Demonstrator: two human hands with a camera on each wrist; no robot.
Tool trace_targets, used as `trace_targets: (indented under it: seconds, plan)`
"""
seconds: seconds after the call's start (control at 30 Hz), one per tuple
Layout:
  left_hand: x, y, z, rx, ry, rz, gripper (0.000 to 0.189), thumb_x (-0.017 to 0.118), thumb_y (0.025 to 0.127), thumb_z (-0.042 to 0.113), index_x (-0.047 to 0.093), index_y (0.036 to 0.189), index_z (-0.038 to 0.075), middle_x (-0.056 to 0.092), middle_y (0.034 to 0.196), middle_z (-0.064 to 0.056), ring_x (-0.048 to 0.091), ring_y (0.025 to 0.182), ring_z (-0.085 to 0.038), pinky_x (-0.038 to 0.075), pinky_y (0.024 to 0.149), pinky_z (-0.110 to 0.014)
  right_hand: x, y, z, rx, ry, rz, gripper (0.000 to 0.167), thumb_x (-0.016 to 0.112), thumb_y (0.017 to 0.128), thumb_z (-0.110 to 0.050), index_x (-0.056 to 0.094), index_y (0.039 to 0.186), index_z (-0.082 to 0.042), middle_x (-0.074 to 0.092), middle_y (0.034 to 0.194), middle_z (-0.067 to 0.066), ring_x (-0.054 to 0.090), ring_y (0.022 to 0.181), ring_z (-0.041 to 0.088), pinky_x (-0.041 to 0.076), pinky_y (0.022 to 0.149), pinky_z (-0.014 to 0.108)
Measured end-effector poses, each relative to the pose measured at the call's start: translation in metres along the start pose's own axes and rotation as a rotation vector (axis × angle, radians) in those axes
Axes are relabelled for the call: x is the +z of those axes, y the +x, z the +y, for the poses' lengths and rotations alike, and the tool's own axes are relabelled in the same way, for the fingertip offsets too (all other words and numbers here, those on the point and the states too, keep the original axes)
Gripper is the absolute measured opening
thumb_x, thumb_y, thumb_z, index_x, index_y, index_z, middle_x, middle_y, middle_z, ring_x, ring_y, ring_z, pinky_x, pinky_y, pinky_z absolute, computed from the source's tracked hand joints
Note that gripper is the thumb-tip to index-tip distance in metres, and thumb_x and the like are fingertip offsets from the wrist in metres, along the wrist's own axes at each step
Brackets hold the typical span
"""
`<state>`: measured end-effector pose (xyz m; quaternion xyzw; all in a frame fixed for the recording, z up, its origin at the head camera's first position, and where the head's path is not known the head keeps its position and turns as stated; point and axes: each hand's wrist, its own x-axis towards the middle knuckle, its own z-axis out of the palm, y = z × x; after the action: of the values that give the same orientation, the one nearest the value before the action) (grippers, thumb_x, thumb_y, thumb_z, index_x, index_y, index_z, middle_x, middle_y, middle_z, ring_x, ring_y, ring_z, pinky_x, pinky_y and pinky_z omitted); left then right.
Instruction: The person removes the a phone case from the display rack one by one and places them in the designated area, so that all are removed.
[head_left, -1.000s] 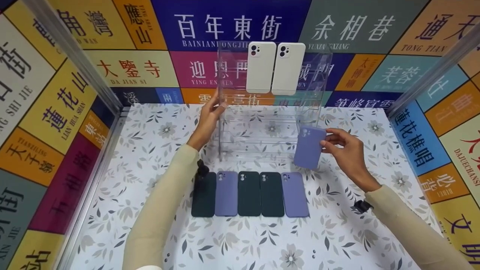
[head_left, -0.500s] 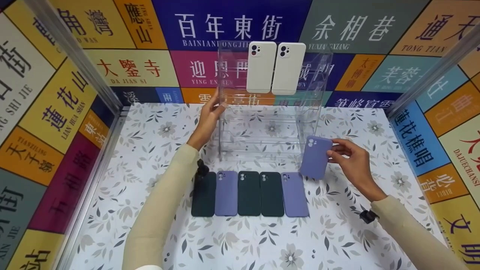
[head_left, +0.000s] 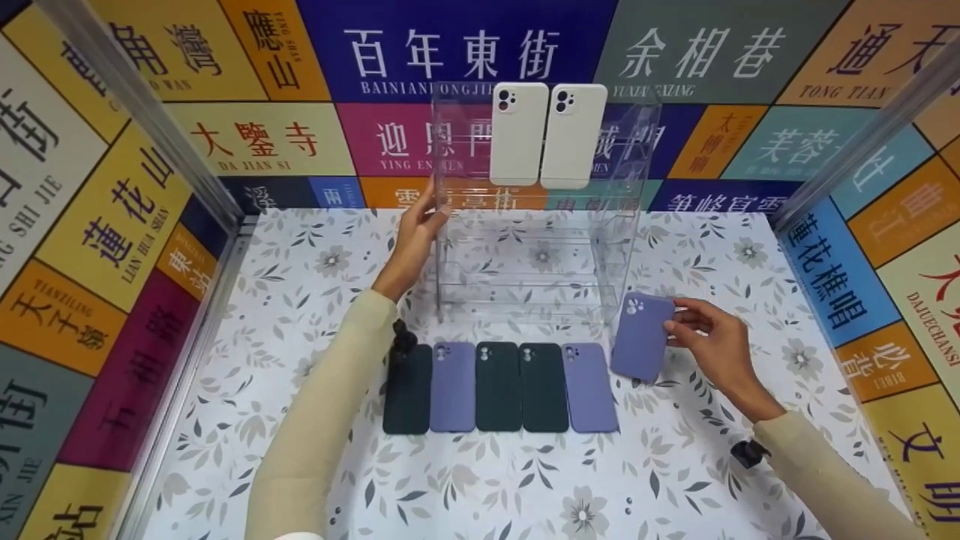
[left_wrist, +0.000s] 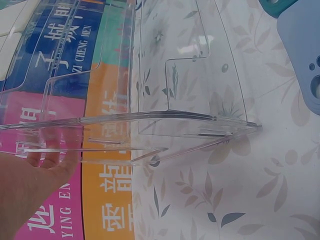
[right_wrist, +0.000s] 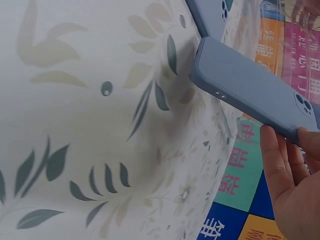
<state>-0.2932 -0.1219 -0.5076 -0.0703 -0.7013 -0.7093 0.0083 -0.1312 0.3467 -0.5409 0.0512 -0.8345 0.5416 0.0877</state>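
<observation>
A lavender phone case (head_left: 643, 337) is pinched along its right edge by my right hand (head_left: 716, 337), thumb in front. It hangs tilted over the table, just right of a row of cases. The right wrist view shows the case (right_wrist: 250, 85) with fingertips at its camera end. At the back stands a clear acrylic display rack (head_left: 439, 270), its left side panel gripped by my left hand (head_left: 411, 240). Fingers show through the clear plastic in the left wrist view. Two white phone cases, one on the left (head_left: 519, 135) and one on the right (head_left: 574, 135), stand on its top tier.
In front of the rack lies a row of phone cases, dark green (head_left: 499, 386) and lavender (head_left: 591, 386) ones, side by side. The floral-patterned table (head_left: 330, 480) is enclosed by colourful sign-printed walls (head_left: 480, 41) and metal posts (head_left: 180, 135).
My right hand has drawn the lavender case away from the rack's lower right corner, down and to the right. My left hand stays on the rack.
</observation>
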Motion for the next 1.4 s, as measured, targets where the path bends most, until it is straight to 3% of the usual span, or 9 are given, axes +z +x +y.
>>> trace_targets:
  seconds: [0.5, 0.77, 0.97, 1.23, 1.4]
  plan:
    - [-0.001, -0.001, 0.001, -0.001, -0.004, 0.000, 0.068, 0.058, 0.113, 0.022, 0.030, 0.175, 0.025, 0.048, 0.167, -0.021, 0.055, 0.143, -0.032, 0.044, 0.121, -0.052, -0.001, -0.009, 0.011, 0.113, -0.058, -0.107, 0.041, 0.073, 0.104, 0.001, 0.066, 0.144, 0.009, 0.071, 0.109, 0.030, 0.077, 0.090, 0.009, 0.067, 0.077, 0.037]
    - [-0.001, -0.001, 0.001, -0.005, -0.011, 0.010, 0.068, 0.058, 0.113, 0.021, 0.030, 0.175, 0.023, 0.050, 0.165, -0.018, 0.055, 0.145, -0.032, 0.044, 0.122, -0.052, 0.000, -0.012, 0.020, 0.182, -0.088, -0.157, 0.044, 0.074, 0.104, -0.002, 0.065, 0.145, 0.009, 0.073, 0.110, 0.027, 0.078, 0.087, 0.011, 0.067, 0.076, 0.037]
    - [0.000, -0.001, 0.001, -0.010, -0.030, 0.007, 0.068, 0.058, 0.113, 0.021, 0.031, 0.175, 0.023, 0.047, 0.169, -0.017, 0.052, 0.148, -0.032, 0.041, 0.124, -0.057, 0.002, -0.015, 0.029, 0.219, -0.039, -0.183, 0.046, 0.075, 0.103, -0.001, 0.063, 0.146, 0.011, 0.073, 0.113, 0.031, 0.078, 0.085, 0.011, 0.067, 0.075, 0.036]
    - [0.000, -0.002, 0.000, 0.009, -0.045, 0.006, 0.068, 0.056, 0.113, 0.018, 0.030, 0.175, 0.019, 0.044, 0.172, -0.012, 0.044, 0.154, -0.039, 0.041, 0.125, -0.049, 0.006, -0.015, 0.036, 0.266, -0.051, -0.217, 0.048, 0.074, 0.103, 0.000, 0.061, 0.146, 0.015, 0.075, 0.110, 0.030, 0.077, 0.082, 0.011, 0.067, 0.072, 0.033]
    - [0.001, -0.002, 0.001, 0.016, -0.024, 0.002, 0.067, 0.055, 0.113, 0.019, 0.030, 0.176, 0.021, 0.039, 0.176, -0.008, 0.048, 0.151, -0.034, 0.043, 0.124, -0.048, 0.010, -0.015, 0.040, 0.265, -0.069, -0.256, 0.048, 0.075, 0.102, 0.002, 0.060, 0.143, 0.020, 0.076, 0.107, 0.029, 0.077, 0.082, 0.012, 0.067, 0.069, 0.032]
